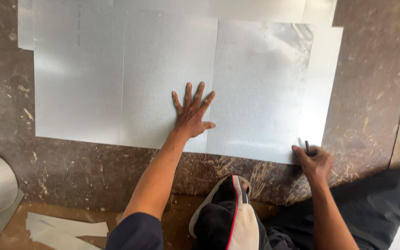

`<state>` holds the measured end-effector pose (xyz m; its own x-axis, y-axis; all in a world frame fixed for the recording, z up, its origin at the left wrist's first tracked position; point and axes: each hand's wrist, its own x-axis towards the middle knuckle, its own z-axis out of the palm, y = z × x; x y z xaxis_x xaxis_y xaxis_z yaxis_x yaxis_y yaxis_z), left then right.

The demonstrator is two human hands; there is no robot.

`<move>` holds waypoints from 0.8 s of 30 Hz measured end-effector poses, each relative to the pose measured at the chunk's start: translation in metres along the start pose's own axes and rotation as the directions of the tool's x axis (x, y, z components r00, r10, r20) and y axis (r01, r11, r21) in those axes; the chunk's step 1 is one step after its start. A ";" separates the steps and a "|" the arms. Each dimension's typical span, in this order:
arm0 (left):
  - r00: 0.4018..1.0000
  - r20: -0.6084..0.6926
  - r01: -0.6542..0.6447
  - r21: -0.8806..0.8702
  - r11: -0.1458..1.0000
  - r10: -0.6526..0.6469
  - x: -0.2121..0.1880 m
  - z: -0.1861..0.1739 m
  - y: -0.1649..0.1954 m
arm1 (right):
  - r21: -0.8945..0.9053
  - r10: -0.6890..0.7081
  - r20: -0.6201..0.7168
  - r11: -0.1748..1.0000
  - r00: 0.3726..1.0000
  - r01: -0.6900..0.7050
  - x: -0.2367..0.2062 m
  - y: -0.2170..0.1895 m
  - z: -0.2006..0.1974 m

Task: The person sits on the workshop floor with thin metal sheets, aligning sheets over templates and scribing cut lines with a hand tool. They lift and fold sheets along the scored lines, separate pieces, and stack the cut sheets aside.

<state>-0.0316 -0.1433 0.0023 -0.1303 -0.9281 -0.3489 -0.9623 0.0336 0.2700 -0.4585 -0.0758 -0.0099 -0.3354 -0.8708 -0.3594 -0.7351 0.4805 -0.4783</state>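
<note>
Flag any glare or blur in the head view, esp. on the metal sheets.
Head view: strong glare washes out the sheets along the right strip and top edge, milder at left; the left hand is sharp, casting only a faint shadow; the right hand and its dark tool are slightly soft; the offcuts are in dim light.

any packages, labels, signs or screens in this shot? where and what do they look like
No packages, labels, signs or screens show.
Nearest to a marking: a faint dark vertical streak near the top left of the sheet metal, too blurred to tell what it is.
The left hand lies flat on that sheet; the right hand grips a dark tool at its lower right corner.
</note>
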 end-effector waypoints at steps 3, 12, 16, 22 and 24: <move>1.000 0.009 -0.003 -0.007 1.000 0.003 0.002 -0.001 -0.001 | 0.018 0.047 0.030 0.999 0.998 -0.048 0.001 -0.002 0.001; 1.000 -0.012 -0.018 -0.035 0.999 0.017 0.002 0.000 -0.003 | 0.035 0.044 0.058 0.998 0.997 -0.046 -0.001 -0.006 -0.002; 0.999 -0.032 -0.032 -0.035 0.999 0.031 0.003 0.003 -0.004 | 0.025 0.045 0.064 0.999 0.997 -0.046 -0.003 -0.009 -0.001; 0.999 -0.047 -0.028 -0.051 0.998 0.025 0.005 0.009 -0.006 | 0.035 0.030 0.080 0.999 0.996 -0.033 -0.003 -0.009 -0.002; 0.998 -0.055 -0.027 -0.051 0.998 0.025 0.006 0.010 -0.006 | 0.027 0.013 0.079 1.000 0.997 -0.015 -0.002 -0.008 -0.002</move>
<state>-0.0286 -0.1454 -0.0101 -0.1405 -0.9461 -0.2919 -0.9449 0.0401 0.3249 -0.4533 -0.0779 -0.0033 -0.2975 -0.8537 -0.4274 -0.7139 0.4962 -0.4942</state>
